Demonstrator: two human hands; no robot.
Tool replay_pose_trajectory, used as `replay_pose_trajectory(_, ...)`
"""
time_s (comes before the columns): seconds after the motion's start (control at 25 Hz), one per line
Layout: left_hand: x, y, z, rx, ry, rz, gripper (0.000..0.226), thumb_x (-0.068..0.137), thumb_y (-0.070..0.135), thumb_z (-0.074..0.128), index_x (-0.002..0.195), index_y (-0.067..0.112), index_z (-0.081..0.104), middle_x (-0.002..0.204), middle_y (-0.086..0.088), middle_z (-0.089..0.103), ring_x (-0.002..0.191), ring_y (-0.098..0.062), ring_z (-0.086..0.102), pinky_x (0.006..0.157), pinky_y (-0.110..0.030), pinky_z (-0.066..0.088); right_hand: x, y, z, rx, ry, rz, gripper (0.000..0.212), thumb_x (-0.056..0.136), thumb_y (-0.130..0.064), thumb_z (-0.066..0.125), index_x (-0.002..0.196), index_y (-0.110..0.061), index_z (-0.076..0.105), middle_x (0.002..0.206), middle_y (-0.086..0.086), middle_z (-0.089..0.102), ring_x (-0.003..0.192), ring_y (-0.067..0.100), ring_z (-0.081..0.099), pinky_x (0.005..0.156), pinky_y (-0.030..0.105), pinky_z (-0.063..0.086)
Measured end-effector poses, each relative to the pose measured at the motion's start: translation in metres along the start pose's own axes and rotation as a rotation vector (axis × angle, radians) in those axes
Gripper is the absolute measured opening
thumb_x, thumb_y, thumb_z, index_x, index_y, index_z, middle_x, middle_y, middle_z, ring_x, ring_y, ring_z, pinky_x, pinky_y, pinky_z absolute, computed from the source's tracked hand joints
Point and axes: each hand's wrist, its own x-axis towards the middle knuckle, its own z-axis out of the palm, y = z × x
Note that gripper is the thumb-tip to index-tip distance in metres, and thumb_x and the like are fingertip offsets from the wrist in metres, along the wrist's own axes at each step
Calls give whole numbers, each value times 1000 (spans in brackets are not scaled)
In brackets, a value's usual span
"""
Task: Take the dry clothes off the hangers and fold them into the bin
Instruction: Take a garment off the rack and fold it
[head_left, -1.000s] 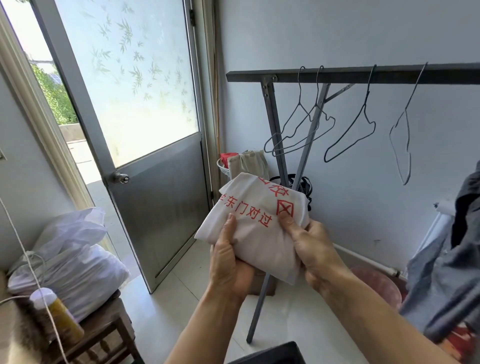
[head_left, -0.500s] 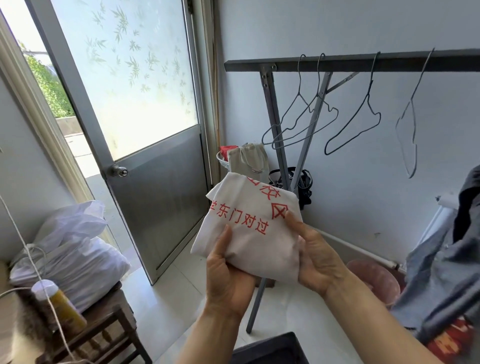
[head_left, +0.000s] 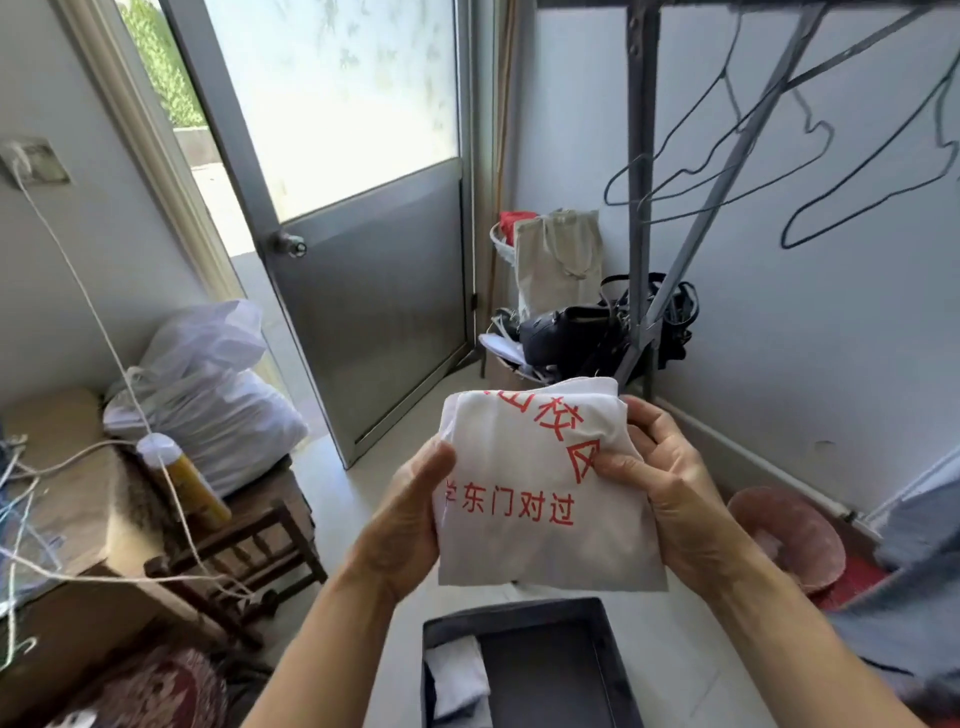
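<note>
A folded white cloth with red printed characters (head_left: 540, 483) is held up between both hands. My left hand (head_left: 410, 514) grips its left edge and my right hand (head_left: 660, 488) grips its right edge. Directly below, on the floor, stands a dark grey bin (head_left: 608, 670) with a white folded item (head_left: 460, 675) at its left side. Several bare wire hangers (head_left: 727, 171) hang from the dark metal rack (head_left: 641, 208) at the upper right. Grey garments (head_left: 919, 582) hang at the right edge.
A metal door (head_left: 374, 270) stands ajar on the left. White stuffed bags (head_left: 208, 405) rest on a wooden stool (head_left: 249, 535) beside a yellow spray can (head_left: 182, 478). Bags (head_left: 566, 301) crowd the far corner. A pink basin (head_left: 789, 535) sits on the floor at right.
The view has tilted downward, so the bin now shows below. Both hands have lowered the folded cloth toward the bin and shifted their grip to its two side edges.
</note>
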Motion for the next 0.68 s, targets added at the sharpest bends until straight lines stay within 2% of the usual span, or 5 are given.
replay_pose_trajectory(0.12,5,-9,0,159,192,30,98,43,55,92,125,13,58,105,-17,72,85,-31,72,66,-40,59,10,26,-4,-14,-24,10,87,70,3,68,141,-34,34,117,4,70,102,29,69,74,44,60)
replay_pose_trajectory(0.24,11,-33,-1,134,410,90,50,72,30,84,115,20,60,98,-15,74,72,-28,72,57,-37,58,17,54,-6,-8,-8,60,92,70,3,75,145,-31,33,118,7,69,103,32,69,76,45,60)
replay_pose_trajectory(0.32,19,-56,-10,122,512,126,27,80,28,76,104,22,63,90,-12,74,68,-27,71,57,-38,58,25,78,-6,-49,34,104,79,70,-7,81,137,-26,44,115,10,70,96,33,71,69,42,61)
replay_pose_trajectory(0.44,30,-87,-31,131,604,151,20,84,32,74,96,20,63,84,-9,73,67,-26,70,60,-42,58,41,115,-6,-109,147,96,55,70,-15,75,122,-21,59,109,12,72,94,35,71,72,47,61)
replay_pose_trajectory(0.68,53,-154,-103,112,714,76,14,85,35,73,88,24,65,88,-12,71,73,-30,68,64,-48,59,73,210,-20,-80,224,209,40,84,-7,66,122,-17,59,94,3,77,75,21,74,58,31,61)
